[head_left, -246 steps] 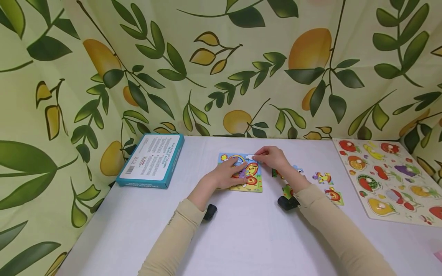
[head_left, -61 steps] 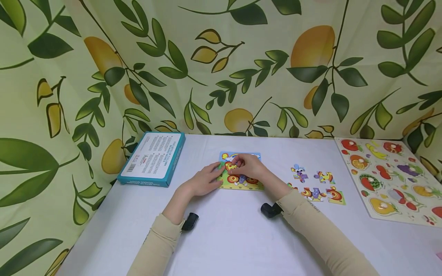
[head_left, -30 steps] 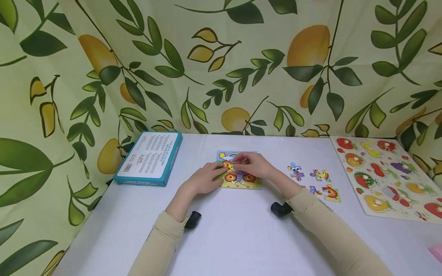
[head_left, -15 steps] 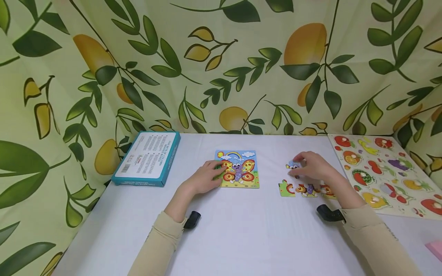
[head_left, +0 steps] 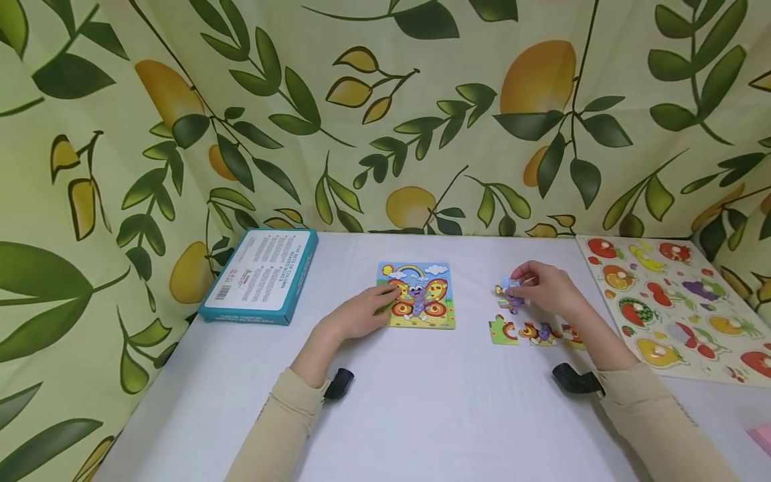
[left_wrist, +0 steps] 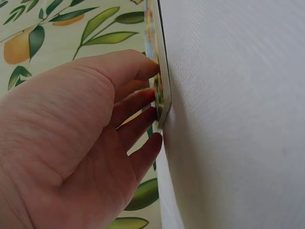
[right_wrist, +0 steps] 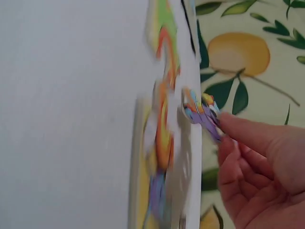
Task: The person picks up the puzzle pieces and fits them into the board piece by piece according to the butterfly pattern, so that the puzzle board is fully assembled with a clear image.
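A butterfly jigsaw board [head_left: 421, 314] with a rainbow and sun lies flat at the middle of the white table. My left hand [head_left: 361, 313] rests at the board's left edge, relaxed fingers touching it; the left wrist view shows the fingertips against the edge of the board [left_wrist: 164, 90]. Right of the board, my right hand [head_left: 551, 289] pinches a purple-and-blue puzzle piece [head_left: 512, 302] between thumb and fingers. In the right wrist view this puzzle piece [right_wrist: 202, 114] is tilted off the table. In front of it lie a green puzzle piece [head_left: 502, 331] and a red-and-purple puzzle piece [head_left: 539, 333].
Another puzzle piece [head_left: 573, 336] is partly hidden by my right forearm. A fruit peg board [head_left: 680, 311] lies at the right. A teal-edged box [head_left: 259, 278] stands at the left. Patterned cloth [head_left: 385, 134] hangs behind the table [head_left: 409, 415].
My right hand has left the board, moved right to the loose pieces and taken hold of the purple-and-blue puzzle piece. The left hand has shifted from over the board to its left edge.
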